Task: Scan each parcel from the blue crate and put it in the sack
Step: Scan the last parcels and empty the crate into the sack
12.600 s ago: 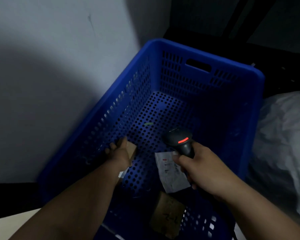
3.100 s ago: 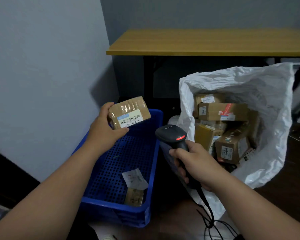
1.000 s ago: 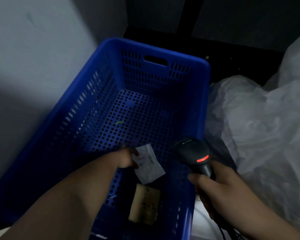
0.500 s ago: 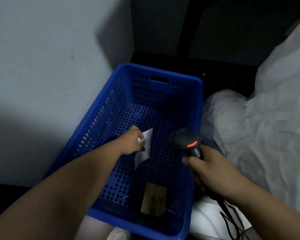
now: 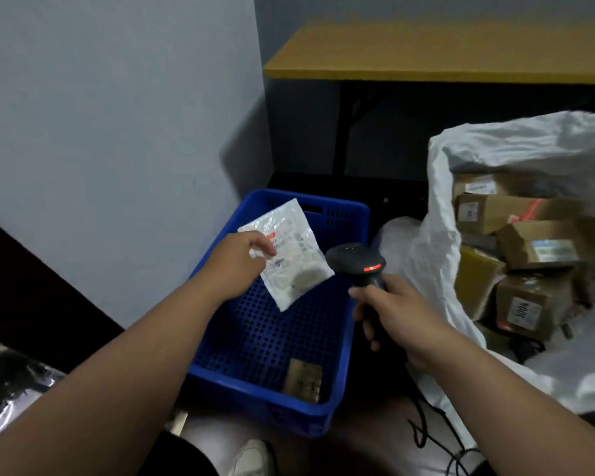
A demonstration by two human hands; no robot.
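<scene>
left hand (image 5: 239, 264) pinches white parcel's (image 5: 291, 254) left edge.

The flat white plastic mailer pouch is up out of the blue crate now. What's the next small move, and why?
Probably bring the black handheld scanner in the right hand onto the printed label of the flat white plastic mailer pouch. The left hand pinches the pouch above the blue perforated plastic crate, label facing up, while the scanner's head sits just beside its edge.
</scene>
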